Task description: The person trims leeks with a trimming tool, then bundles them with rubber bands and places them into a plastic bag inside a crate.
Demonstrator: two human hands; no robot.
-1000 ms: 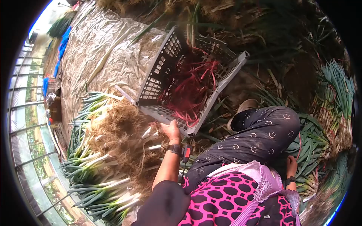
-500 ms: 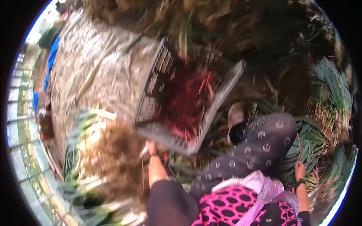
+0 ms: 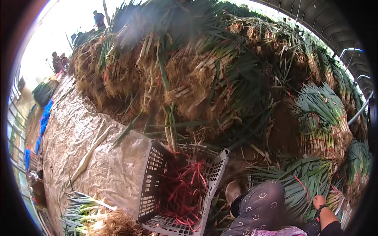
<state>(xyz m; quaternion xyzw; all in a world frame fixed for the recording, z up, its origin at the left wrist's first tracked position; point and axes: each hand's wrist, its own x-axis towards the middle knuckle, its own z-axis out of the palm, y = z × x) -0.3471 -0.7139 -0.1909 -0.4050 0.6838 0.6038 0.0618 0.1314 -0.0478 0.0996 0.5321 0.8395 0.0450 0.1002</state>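
Note:
My right hand point(image 3: 319, 202) is low at the right, closed, with a dark band on its wrist. A thin red tie strap point(image 3: 302, 188) runs over the leaves up to its fingers and seems gripped there; the very end is hard to see. Beneath and beside this hand lies a pile of green onions point(image 3: 289, 181) with long leaves. My left hand is out of view. A grey plastic crate point(image 3: 145, 185), slatted and open-topped, sits left of my bent knee point(image 3: 264, 202). Tangled red tie straps point(image 3: 185, 188) lie inside it.
Tied bundles of green onions point(image 3: 319, 126) stand at the right. A large heap with hanging roots point(image 3: 201, 86) rises ahead. Loose green onions point(image 3: 88, 216) lie lower left beside plastic sheeting point(image 3: 90, 133). Several people point(image 3: 59, 62) are far off at the upper left.
My view has tilted up, so the crate and my knee appear lower. The left hand, earlier at the crate's near edge, has left the picture. My right hand stays by the green onions.

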